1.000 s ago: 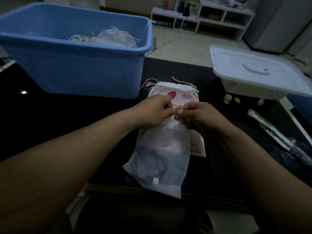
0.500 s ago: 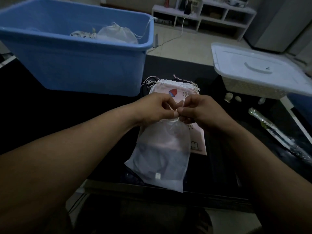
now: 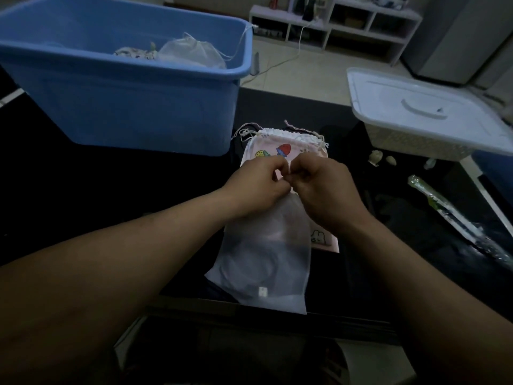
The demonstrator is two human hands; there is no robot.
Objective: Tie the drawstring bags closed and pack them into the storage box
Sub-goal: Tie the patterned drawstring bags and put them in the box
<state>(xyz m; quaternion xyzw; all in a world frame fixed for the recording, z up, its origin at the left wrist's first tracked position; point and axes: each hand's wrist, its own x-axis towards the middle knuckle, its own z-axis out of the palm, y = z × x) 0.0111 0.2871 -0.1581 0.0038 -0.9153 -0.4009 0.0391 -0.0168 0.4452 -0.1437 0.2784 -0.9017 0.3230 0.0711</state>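
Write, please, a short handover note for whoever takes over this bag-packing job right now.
Hands: the left hand and the right hand both pinch the gathered mouth of the white bag. Its cord is hidden under the fingers.
Things: the white bag lies on the pink printed bag on the dark table, in front of the blue storage box.
Done: a packed white bag and a patterned bag lie in the box.
Left: finish this knot and pack the bag, then check, tie and pack the pink one.
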